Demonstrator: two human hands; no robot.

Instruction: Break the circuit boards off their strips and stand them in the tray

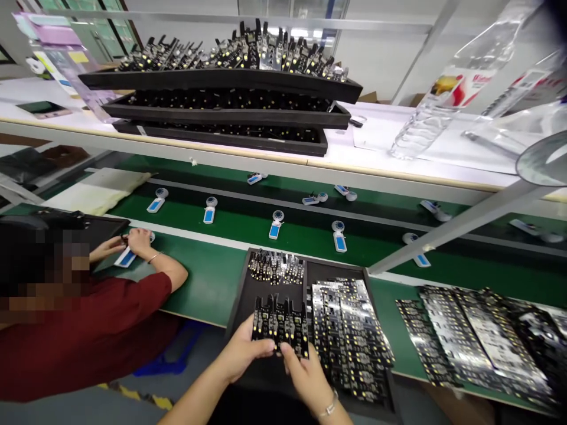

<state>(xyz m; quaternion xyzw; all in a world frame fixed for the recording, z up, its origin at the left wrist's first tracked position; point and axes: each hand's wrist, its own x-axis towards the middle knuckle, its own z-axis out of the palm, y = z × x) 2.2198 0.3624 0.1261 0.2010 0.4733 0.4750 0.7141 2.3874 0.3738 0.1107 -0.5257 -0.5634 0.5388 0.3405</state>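
Between my two hands is a black circuit board panel (280,326) made of several narrow boards side by side, held over a black tray (239,304). My left hand (243,348) grips its left edge, the thumb lying across the lower front. At the lower right, my right hand (305,372) pinches the same panel, thumb in front. Behind the panel, a group of separated boards (277,267) sits in the tray's far left section. A stack of larger uncut panels (348,339) fills the tray's right section.
More panels (482,342) lie on the green bench to the right. White devices with blue faces (274,227) rest along the green conveyor. A co-worker in a red sleeve (150,292) handles one at left. Stacked black trays (221,112) and a plastic bottle (443,106) occupy the shelf above.
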